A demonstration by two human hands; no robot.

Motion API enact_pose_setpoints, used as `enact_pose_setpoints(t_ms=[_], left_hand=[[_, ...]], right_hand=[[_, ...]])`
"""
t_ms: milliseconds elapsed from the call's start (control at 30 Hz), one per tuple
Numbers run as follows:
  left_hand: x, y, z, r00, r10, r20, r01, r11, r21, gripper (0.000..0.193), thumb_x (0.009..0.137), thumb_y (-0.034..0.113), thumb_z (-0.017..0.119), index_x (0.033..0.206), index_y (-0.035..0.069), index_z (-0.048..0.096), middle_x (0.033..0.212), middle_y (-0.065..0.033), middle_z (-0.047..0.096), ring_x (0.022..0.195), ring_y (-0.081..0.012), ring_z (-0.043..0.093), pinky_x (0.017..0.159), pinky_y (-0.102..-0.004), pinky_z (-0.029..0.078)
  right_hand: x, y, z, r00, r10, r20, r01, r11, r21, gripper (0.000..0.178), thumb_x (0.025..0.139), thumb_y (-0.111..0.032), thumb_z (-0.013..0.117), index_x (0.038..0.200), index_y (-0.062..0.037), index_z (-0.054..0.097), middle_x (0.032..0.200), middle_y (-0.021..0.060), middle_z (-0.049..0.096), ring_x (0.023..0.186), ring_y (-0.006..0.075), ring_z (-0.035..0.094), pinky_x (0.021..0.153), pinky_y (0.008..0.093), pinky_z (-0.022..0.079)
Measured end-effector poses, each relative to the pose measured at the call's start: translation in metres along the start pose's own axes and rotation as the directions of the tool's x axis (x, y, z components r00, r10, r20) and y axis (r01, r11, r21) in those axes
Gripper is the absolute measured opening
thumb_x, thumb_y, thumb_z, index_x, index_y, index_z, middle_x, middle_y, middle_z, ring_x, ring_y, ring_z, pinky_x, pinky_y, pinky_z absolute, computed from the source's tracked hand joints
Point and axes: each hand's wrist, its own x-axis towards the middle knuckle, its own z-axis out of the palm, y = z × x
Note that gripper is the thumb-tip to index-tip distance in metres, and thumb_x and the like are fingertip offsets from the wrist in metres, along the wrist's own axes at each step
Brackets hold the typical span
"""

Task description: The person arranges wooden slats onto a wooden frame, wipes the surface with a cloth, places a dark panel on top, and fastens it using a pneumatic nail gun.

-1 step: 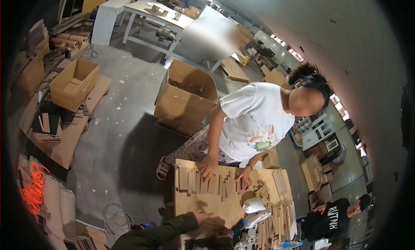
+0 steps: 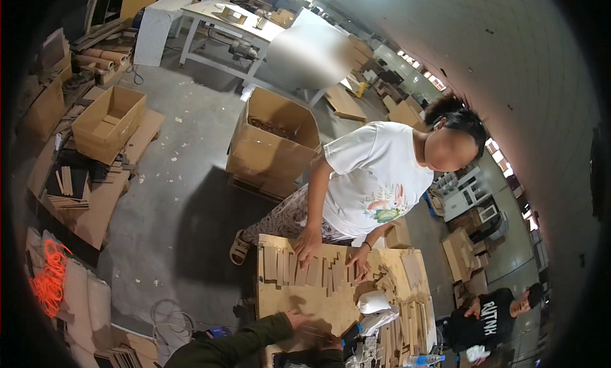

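Observation:
My left hand (image 2: pixel 297 319), at the end of a dark green sleeve, hovers over the near left part of a wooden worktable (image 2: pixel 280 304). Its fingers look stretched out, and nothing shows in them. My right hand (image 2: pixel 331 342) is farther right, near the table's lower edge, beside a dark and blue item. Its fingers are dim and partly hidden, so its grip is unclear. Across the table, a co-worker in a white T-shirt rests both hands, the first (image 2: pixel 308 244) and the second (image 2: pixel 360 263), on a row of thin wooden strips (image 2: pixel 314 272).
White plastic bags (image 2: pixel 375 302) and stacked wooden strips (image 2: pixel 414 323) lie on the table's right side, with a plastic bottle (image 2: pixel 425 360) at its near edge. A large cardboard box (image 2: pixel 270 152) stands behind. Another person in black (image 2: pixel 493 320) is at lower right.
The person in black at lower right has shifted their head and hands, and a white item there sits in a slightly different spot. My hands and the co-worker's hands look unmoved.

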Motion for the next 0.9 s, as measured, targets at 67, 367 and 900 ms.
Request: enact_pose_setpoints(t_ms=[67, 367, 900], left_hand=[[-0.001, 0.006, -0.008, 0.992, -0.080, 0.101, 0.077, 0.996, 0.034, 0.063, 0.075, 0.014, 0.055, 0.135, 0.015, 0.033, 0.121, -0.0071, 0.054, 0.096, -0.0337, 0.053, 0.088, -0.0401, 0.042], [-0.001, 0.004, -0.018, 0.988, 0.091, 0.121, -0.096, 0.995, 0.036, 0.056, 0.075, 0.017, 0.058, 0.128, 0.017, 0.042, 0.123, -0.0103, 0.052, 0.110, -0.0314, 0.048, 0.095, -0.0408, 0.036], [-0.075, 0.076, -0.060, 0.914, -0.390, -0.117, 0.406, 0.886, 0.221, 0.011, 0.065, 0.020, 0.062, 0.073, 0.014, 0.067, 0.069, -0.0116, 0.058, 0.072, -0.0319, 0.057, 0.065, -0.0416, 0.048]], right_hand=[[0.000, 0.000, 0.000, 0.993, 0.109, 0.041, -0.107, 0.994, -0.037, 0.035, 0.062, -0.036, 0.072, 0.088, -0.0137, 0.068, 0.089, 0.0136, 0.064, 0.083, 0.0268, 0.063, 0.076, 0.0368, 0.051], [-0.022, -0.057, -0.103, 0.988, -0.073, 0.132, 0.078, 0.997, -0.030, 0.033, 0.065, -0.037, 0.074, 0.089, -0.0153, 0.068, 0.088, 0.0099, 0.061, 0.084, 0.0256, 0.060, 0.073, 0.0343, 0.050], [-0.357, -0.002, -0.138, 0.629, 0.628, -0.458, -0.314, 0.744, 0.590, 0.030, 0.062, -0.022, 0.080, 0.077, -0.0008, 0.065, 0.065, 0.0104, 0.063, 0.061, 0.0163, 0.063, 0.059, 0.0290, 0.051]])
